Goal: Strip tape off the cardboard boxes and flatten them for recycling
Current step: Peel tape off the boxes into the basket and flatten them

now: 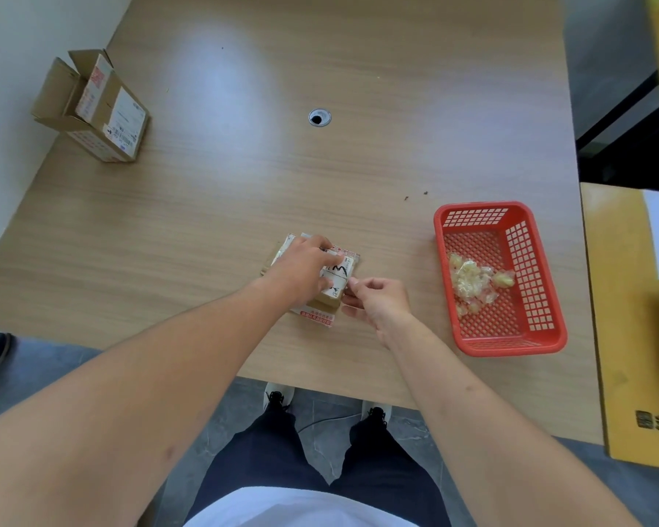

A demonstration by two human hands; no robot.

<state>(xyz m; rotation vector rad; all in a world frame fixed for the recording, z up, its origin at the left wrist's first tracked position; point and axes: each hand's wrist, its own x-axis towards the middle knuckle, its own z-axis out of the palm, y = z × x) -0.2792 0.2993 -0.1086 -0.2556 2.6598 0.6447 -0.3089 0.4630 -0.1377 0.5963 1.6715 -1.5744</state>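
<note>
A small cardboard box (337, 289) wrapped in printed tape sits on the wooden table (244, 176) near its front edge. My left hand (301, 266) lies over the top of the box, fingers curled around it. My right hand (377, 300) is at the box's right edge, thumb and fingers pinching at the tape there. A second, larger cardboard box (92, 108) with open flaps and shipping labels stands at the table's far left corner.
A red plastic basket (499, 277) holding crumpled clear tape scraps (472, 281) stands to the right of my hands. A cable hole (319, 117) is set in the table's middle. A yellow-brown carton (624, 336) is at the far right. My legs and shoes are below the table edge.
</note>
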